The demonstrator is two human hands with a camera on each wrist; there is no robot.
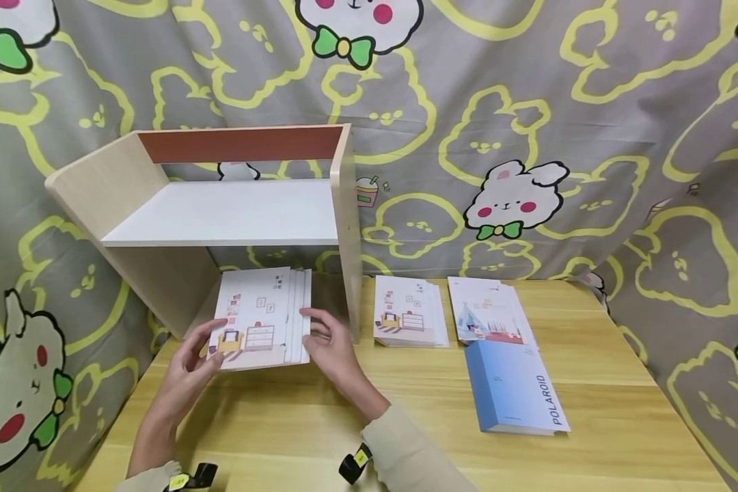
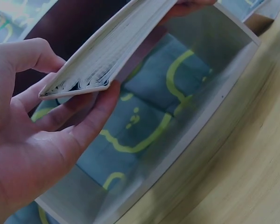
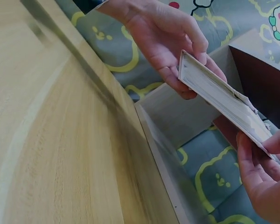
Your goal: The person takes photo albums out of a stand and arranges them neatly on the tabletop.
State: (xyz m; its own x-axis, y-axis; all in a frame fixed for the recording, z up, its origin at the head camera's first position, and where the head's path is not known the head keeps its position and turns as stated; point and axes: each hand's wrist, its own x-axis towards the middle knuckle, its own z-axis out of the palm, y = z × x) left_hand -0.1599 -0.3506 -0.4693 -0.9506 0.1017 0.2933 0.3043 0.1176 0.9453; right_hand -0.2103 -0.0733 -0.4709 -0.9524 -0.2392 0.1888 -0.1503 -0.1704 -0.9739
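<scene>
Both hands hold a white book with a drawn armchair and dresser on its cover, in front of the lower opening of the small bookshelf. On its left edge, my left hand grips it with the thumb on the cover and fingers beneath, as the left wrist view shows with the page block. My right hand holds the right edge, where layered edges show stepped. In the right wrist view, the right hand pinches one end of the tilted book.
Right of the bookshelf lie a similar white book stack and another with a tent picture. A blue book marked POLAROID lies in front, touching the latter. The wooden table meets a patterned curtain at the back.
</scene>
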